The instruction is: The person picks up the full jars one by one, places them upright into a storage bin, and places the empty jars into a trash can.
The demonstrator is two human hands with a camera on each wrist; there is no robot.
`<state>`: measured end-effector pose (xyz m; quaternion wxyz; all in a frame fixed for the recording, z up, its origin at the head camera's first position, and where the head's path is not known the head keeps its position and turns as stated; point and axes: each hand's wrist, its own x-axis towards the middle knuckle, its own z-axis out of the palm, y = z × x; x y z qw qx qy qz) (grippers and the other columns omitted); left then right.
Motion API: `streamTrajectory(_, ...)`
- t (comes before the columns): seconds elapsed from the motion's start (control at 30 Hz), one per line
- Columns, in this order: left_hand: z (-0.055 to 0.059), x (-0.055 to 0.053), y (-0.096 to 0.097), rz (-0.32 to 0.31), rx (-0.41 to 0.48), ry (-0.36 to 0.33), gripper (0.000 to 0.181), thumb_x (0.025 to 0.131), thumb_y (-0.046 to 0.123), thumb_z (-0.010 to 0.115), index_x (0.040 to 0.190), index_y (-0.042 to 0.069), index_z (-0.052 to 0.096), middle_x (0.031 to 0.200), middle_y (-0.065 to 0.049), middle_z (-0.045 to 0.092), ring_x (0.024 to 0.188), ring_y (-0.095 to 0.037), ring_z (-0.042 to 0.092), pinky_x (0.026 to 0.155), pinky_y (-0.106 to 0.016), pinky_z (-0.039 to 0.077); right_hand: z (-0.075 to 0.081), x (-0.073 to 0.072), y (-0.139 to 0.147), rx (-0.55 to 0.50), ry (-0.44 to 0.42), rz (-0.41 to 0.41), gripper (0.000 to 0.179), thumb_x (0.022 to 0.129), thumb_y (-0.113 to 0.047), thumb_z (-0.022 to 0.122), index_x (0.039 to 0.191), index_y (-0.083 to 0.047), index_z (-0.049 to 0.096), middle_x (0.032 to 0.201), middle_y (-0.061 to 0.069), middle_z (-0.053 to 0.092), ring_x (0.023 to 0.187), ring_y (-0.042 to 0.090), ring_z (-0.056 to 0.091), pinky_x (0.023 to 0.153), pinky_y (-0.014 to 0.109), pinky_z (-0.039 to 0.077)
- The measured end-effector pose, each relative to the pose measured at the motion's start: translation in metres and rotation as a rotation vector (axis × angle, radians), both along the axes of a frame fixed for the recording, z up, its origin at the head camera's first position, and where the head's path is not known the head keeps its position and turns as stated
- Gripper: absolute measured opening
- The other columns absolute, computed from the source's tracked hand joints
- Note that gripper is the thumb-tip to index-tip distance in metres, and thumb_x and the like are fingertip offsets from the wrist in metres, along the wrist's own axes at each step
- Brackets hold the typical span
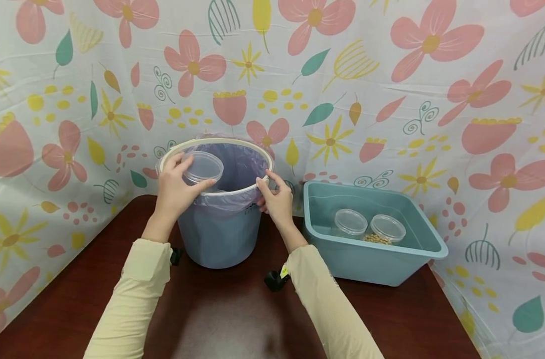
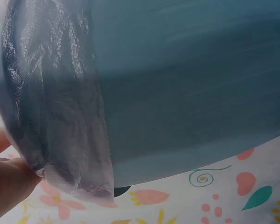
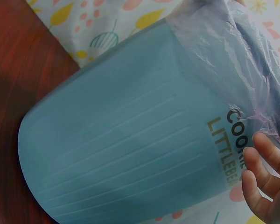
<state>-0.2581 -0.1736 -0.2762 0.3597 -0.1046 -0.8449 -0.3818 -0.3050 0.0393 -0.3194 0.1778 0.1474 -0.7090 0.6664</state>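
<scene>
In the head view, my left hand (image 1: 176, 184) grips a clear round plastic container (image 1: 205, 167) over the near left rim of a blue trash bin (image 1: 220, 234). Its thumb and fingers lie at opposite edges of the container. Across from it, my right hand (image 1: 277, 197) pinches the bin's cream rim ring (image 1: 241, 144) between thumb and index finger. The other right fingers (image 3: 256, 184) curl beside the printed lettering in the right wrist view. A thin purple trash bag (image 1: 223, 199) lines the bin and folds down over its outside. The bin's bottom inside is hidden.
Right of the bin stands a blue-green plastic tub (image 1: 366, 262). Two lidded clear containers (image 1: 350, 221) are in it, one with tan pieces (image 1: 377, 239) visible. All stand on a dark red table (image 1: 236, 319) against a flower-patterned cloth (image 1: 326, 89).
</scene>
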Motion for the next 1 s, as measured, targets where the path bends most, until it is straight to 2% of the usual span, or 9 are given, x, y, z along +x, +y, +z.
streamTrajectory(0.17, 0.001, -0.001, -0.001, -0.002, -0.047, -0.074, 0.072, 0.071, 0.025, 0.077, 0.124, -0.012, 0.045, 0.132, -0.027, 0.032, 0.123, -0.039, 0.029, 0.095, -0.049, 0.03, 0.001, 0.002, 0.001, 0.017, -0.01, -0.013, 0.047, 0.084, -0.032, 0.062, 0.126, -0.012, 0.053, 0.051, 0.016, 0.056, 0.035, 0.018, 0.05, 0.036, 0.025, 0.041)
streamTrajectory(0.3, 0.001, -0.001, -0.001, -0.012, -0.056, -0.107, 0.07, 0.074, 0.027, 0.074, 0.125, -0.011, 0.045, 0.132, -0.026, 0.033, 0.122, -0.039, 0.03, 0.095, -0.05, 0.03, 0.0, 0.002, 0.001, 0.028, -0.017, -0.026, 0.046, 0.084, -0.034, 0.062, 0.126, -0.015, 0.054, 0.051, 0.017, 0.056, 0.037, 0.024, 0.051, 0.036, 0.025, 0.041)
streamTrajectory(0.47, 0.001, 0.001, 0.0, -0.022, -0.061, -0.101, 0.062, 0.078, 0.025, 0.071, 0.123, -0.01, 0.048, 0.129, -0.024, 0.037, 0.121, -0.037, 0.032, 0.095, -0.05, 0.029, 0.0, 0.001, 0.0, 0.049, -0.022, -0.04, 0.047, 0.084, -0.037, 0.062, 0.125, -0.017, 0.054, 0.052, 0.017, 0.057, 0.045, 0.04, 0.053, 0.039, 0.027, 0.043)
streamTrajectory(0.6, -0.001, 0.0, 0.001, -0.032, -0.07, -0.075, 0.055, 0.08, 0.024, 0.068, 0.121, -0.008, 0.051, 0.127, -0.022, 0.041, 0.12, -0.035, 0.035, 0.095, -0.049, 0.03, 0.001, 0.002, 0.001, 0.061, -0.032, -0.043, 0.046, 0.083, -0.038, 0.062, 0.124, -0.019, 0.055, 0.053, 0.018, 0.057, 0.051, 0.046, 0.053, 0.046, 0.041, 0.048)
streamTrajectory(0.67, -0.002, 0.0, 0.002, -0.037, -0.072, -0.059, 0.051, 0.08, 0.023, 0.067, 0.12, -0.007, 0.052, 0.126, -0.022, 0.043, 0.119, -0.035, 0.036, 0.095, -0.049, 0.03, 0.002, 0.002, 0.003, 0.066, -0.036, -0.041, 0.046, 0.083, -0.037, 0.063, 0.124, -0.019, 0.055, 0.053, 0.017, 0.057, 0.05, 0.044, 0.053, 0.05, 0.048, 0.048)
streamTrajectory(0.73, -0.002, 0.0, 0.003, -0.043, -0.068, -0.041, 0.048, 0.081, 0.022, 0.067, 0.118, -0.006, 0.054, 0.124, -0.022, 0.045, 0.118, -0.034, 0.037, 0.095, -0.048, 0.031, 0.003, 0.003, 0.004, 0.061, -0.044, -0.031, 0.045, 0.082, -0.036, 0.063, 0.124, -0.018, 0.055, 0.052, 0.015, 0.057, 0.047, 0.04, 0.054, 0.05, 0.048, 0.048)
streamTrajectory(0.9, -0.001, 0.002, 0.007, -0.062, -0.047, 0.024, 0.039, 0.081, 0.019, 0.066, 0.111, -0.006, 0.059, 0.118, -0.019, 0.051, 0.115, -0.033, 0.042, 0.094, -0.046, 0.033, 0.005, 0.003, 0.01, 0.03, -0.071, 0.037, 0.046, 0.083, -0.03, 0.064, 0.125, -0.016, 0.054, 0.051, 0.01, 0.057, 0.038, 0.019, 0.052, 0.042, 0.032, 0.046)
streamTrajectory(1.0, 0.0, 0.004, 0.01, -0.075, -0.042, 0.106, 0.034, 0.08, 0.016, 0.067, 0.106, -0.006, 0.062, 0.112, -0.019, 0.055, 0.109, -0.032, 0.046, 0.092, -0.045, 0.035, 0.006, 0.004, 0.013, 0.033, -0.076, 0.081, 0.049, 0.084, -0.029, 0.063, 0.128, -0.013, 0.05, 0.054, 0.009, 0.058, 0.037, 0.015, 0.05, 0.041, 0.028, 0.045)
